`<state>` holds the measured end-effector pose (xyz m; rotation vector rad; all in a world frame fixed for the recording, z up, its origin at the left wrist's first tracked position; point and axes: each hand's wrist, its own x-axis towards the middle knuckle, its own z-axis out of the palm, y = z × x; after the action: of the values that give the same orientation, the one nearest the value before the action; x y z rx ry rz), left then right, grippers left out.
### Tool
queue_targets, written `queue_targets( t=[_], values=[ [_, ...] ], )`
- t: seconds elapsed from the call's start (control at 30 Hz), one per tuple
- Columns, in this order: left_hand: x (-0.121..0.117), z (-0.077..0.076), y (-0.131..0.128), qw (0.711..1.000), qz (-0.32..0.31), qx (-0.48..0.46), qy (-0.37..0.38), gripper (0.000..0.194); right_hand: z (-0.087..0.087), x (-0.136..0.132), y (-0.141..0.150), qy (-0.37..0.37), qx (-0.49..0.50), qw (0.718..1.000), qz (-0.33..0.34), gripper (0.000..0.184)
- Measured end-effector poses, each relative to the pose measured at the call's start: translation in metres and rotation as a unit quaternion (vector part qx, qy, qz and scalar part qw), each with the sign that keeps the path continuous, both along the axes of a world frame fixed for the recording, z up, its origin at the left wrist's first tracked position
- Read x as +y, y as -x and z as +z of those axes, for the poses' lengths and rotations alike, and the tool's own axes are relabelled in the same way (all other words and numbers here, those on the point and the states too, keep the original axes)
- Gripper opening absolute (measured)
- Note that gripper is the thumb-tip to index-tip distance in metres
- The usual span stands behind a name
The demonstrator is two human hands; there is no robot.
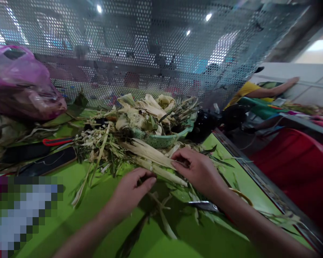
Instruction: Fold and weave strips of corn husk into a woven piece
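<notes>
My right hand (200,172) pinches the near end of a long pale dried corn husk (150,152) between thumb and fingers. To its left, my left hand (133,188) is closed, thumb against the curled index finger; whatever sits in that pinch is hidden. Another husk strip (165,175) lies between the two hands. Loose thin strips (164,218) are scattered on the green tabletop (91,222) below them. Scissors (203,205) lie partly under my right forearm, blades pointing left. Beyond my hands, a light green basket (164,141) is heaped with dried husks (148,111).
On the left are a red-handled cutter (57,141), a dark phone-like slab (50,162) and a pink plastic bag (21,82). A perforated metal screen (140,46) rises behind the basket. A red chair (293,172) stands right of the table edge; a person in yellow (246,91) reaches beyond.
</notes>
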<state>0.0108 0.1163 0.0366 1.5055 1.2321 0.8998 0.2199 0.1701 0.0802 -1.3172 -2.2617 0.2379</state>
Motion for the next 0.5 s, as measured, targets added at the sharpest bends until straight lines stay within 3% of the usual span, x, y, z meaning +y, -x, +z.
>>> queue_targets(
  t=[0.17,0.23,0.33,0.4,0.5],
  values=[
    [0.000,-0.003,0.000,0.965,0.022,-0.214,0.150,0.034,0.001,-0.038,0.020,-0.039,0.014,0.995,0.087,0.008],
    [-0.001,-0.003,-0.001,0.954,0.031,-0.257,0.153,0.033,-0.001,-0.051,0.028,-0.054,-0.006,0.989,0.138,0.009],
    [-0.001,0.000,-0.003,0.951,0.050,-0.277,0.131,0.035,-0.004,-0.060,0.034,-0.019,-0.005,0.983,0.183,0.010],
    [-0.001,0.002,-0.004,0.955,0.063,-0.263,0.122,0.035,-0.006,-0.057,0.033,0.029,0.034,0.984,0.173,0.012],
    [0.000,0.002,-0.005,0.962,0.053,-0.249,0.104,0.034,-0.012,-0.045,0.028,0.096,0.119,0.983,0.099,0.009]
  ],
)
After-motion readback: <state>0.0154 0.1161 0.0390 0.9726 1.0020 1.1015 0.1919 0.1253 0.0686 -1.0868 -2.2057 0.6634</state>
